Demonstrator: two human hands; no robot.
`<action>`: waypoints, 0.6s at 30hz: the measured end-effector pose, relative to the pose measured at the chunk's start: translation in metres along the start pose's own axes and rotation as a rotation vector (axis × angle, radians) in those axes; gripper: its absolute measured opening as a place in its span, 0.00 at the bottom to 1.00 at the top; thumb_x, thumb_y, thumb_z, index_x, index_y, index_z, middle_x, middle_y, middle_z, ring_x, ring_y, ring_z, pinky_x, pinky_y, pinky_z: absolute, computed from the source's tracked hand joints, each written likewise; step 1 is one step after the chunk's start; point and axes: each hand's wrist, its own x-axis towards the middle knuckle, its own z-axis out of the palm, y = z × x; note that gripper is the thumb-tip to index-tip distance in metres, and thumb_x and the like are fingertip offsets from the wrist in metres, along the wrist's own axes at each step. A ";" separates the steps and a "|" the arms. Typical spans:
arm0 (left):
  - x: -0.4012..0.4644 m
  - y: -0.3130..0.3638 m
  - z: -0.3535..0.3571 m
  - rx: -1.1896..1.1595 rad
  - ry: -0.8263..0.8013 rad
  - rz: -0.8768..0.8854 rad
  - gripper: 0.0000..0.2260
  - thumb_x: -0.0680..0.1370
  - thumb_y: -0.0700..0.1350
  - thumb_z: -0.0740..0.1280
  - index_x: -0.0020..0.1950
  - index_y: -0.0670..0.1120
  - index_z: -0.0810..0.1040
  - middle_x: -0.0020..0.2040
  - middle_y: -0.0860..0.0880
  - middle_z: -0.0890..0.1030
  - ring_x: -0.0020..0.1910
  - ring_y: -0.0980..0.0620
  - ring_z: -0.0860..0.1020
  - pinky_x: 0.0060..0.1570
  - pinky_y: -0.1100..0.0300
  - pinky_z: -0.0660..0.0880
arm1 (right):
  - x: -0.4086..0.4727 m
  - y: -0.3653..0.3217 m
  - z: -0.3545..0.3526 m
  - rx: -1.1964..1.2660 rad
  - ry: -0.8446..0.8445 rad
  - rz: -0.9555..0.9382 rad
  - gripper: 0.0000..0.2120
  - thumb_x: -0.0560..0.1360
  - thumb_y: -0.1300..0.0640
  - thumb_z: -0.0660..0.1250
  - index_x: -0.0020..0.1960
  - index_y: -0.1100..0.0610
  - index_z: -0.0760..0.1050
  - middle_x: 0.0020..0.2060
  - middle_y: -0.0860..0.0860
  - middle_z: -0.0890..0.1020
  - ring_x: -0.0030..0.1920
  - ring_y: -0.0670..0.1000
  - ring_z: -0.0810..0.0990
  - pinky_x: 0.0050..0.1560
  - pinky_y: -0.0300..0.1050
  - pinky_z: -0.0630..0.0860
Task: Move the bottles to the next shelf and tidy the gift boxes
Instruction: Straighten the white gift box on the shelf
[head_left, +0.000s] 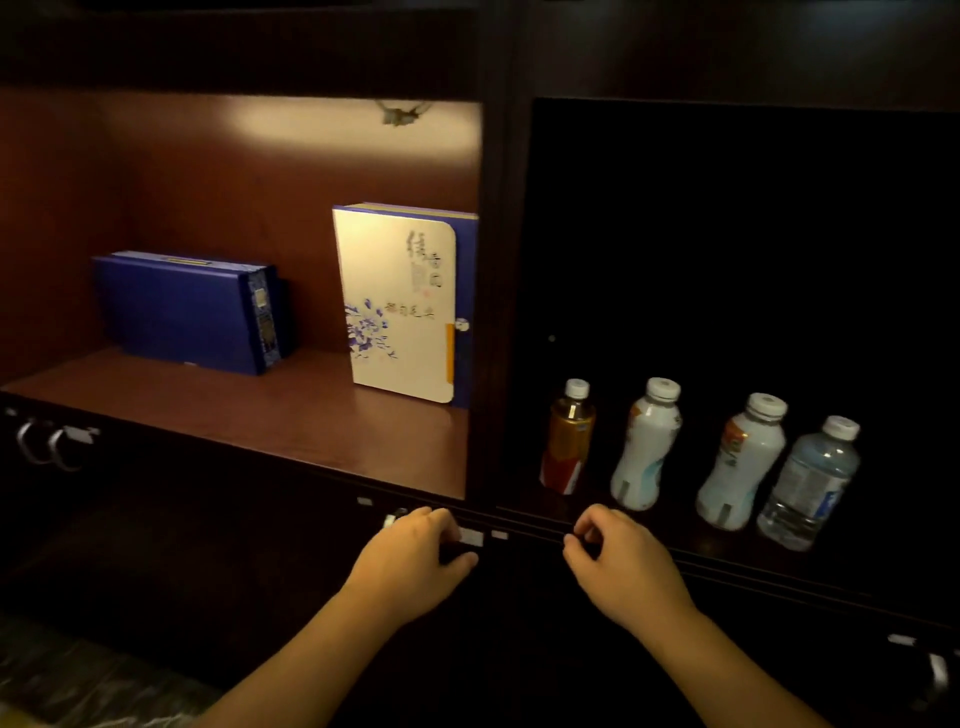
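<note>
Several bottles stand in a row in the dark right shelf: an amber tea bottle (567, 439), two white drink bottles (645, 447) (740, 465) and a clear water bottle (810, 483). The lit left shelf (234, 410) holds a blue gift box (192, 312) standing on its long side and a cream gift box with blue flowers (400, 304) upright against the divider. My left hand (415, 558) and my right hand (621, 564) hover below the shelf's front edge, fingers loosely curled, holding nothing.
A dark vertical divider (493, 312) separates the two shelves. Cabinet doors with metal ring handles (44, 441) lie below the left shelf. Small white labels (470, 538) sit on the front rail near my left hand. Another handle (935, 670) shows at lower right.
</note>
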 end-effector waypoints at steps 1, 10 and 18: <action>-0.006 -0.020 -0.012 0.011 0.018 -0.018 0.15 0.74 0.64 0.67 0.53 0.56 0.76 0.50 0.58 0.76 0.47 0.58 0.76 0.49 0.59 0.76 | 0.002 -0.020 0.011 -0.006 0.005 -0.020 0.07 0.76 0.45 0.66 0.43 0.46 0.72 0.40 0.44 0.75 0.38 0.43 0.75 0.34 0.40 0.72; -0.024 -0.169 -0.111 0.089 0.075 -0.125 0.17 0.73 0.65 0.68 0.56 0.56 0.76 0.51 0.59 0.77 0.48 0.59 0.76 0.49 0.59 0.77 | 0.031 -0.171 0.094 -0.020 -0.004 -0.091 0.06 0.76 0.45 0.66 0.47 0.46 0.71 0.40 0.42 0.75 0.39 0.42 0.75 0.35 0.39 0.73; 0.020 -0.225 -0.133 0.109 0.064 -0.164 0.23 0.73 0.65 0.69 0.62 0.54 0.74 0.55 0.56 0.78 0.51 0.55 0.77 0.51 0.54 0.79 | 0.083 -0.216 0.126 -0.081 -0.027 -0.008 0.14 0.76 0.43 0.64 0.58 0.48 0.71 0.48 0.43 0.75 0.45 0.46 0.76 0.40 0.44 0.76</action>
